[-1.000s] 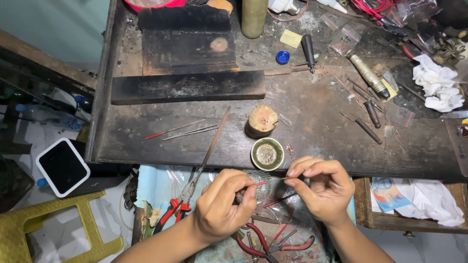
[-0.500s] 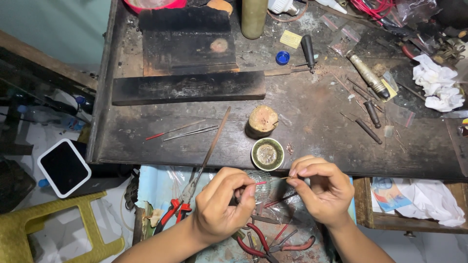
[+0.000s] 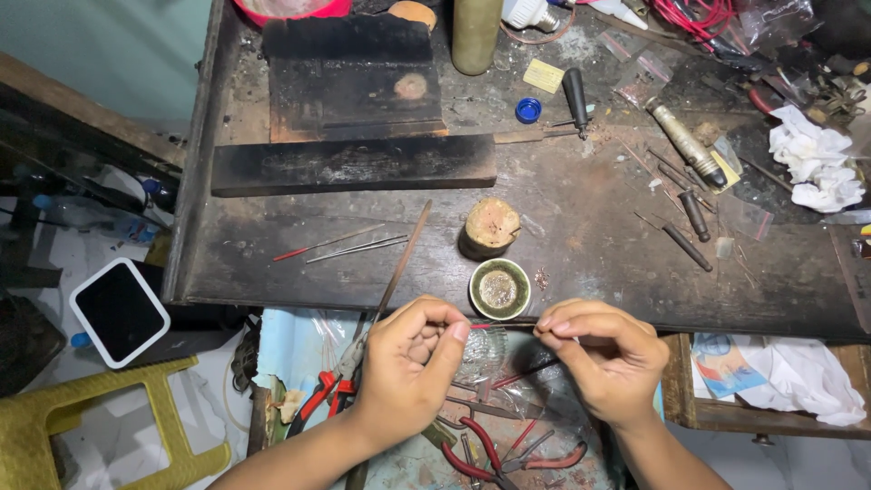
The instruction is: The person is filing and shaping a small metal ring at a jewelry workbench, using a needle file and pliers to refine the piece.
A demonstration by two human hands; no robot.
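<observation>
Left hand [image 3: 413,358] pinches a thin red-tipped tool [image 3: 479,326], fingers closed on it, over the drawer just below the small round green dish [image 3: 499,289]. Right hand [image 3: 610,354] pinches something too fine to make out. Yellow square label [image 3: 543,76] and clear plastic packets [image 3: 646,65] lie at the dark wooden bench's [image 3: 581,227] far side; red-handled pliers [image 3: 494,454] are partly hidden beneath the wrists.

Your left hand [image 3: 413,363] and right hand [image 3: 606,358] meet just before the small bowl [image 3: 499,289] at the workbench [image 3: 590,245] edge; pliers [image 3: 490,454] lie beneath them.
</observation>
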